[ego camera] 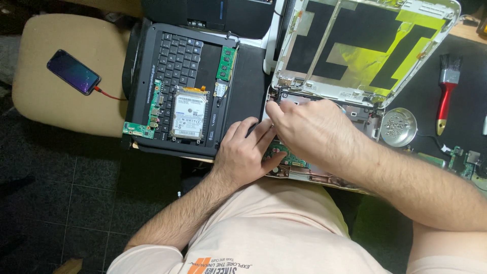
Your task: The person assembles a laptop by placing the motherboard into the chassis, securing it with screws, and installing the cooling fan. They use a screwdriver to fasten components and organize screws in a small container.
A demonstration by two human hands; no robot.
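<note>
Both hands work inside an opened laptop (324, 167): left hand (246, 152) lies flat with fingers spread on its green board (284, 155), right hand (309, 127) curls at the hinge, grip unclear. Left of them lie 1 drive (188, 115), 1 memory stick (226, 63); screws fill a dish (398, 127) to the right. Disassembly looks well along, board still in place.

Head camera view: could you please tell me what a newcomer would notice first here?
Most striking is the opened white laptop, its lid back showing yellow and black film, at upper right. The left hand and right hand meet over its exposed green circuit board at centre. At left, a hard drive lies on a black keyboard.
</note>
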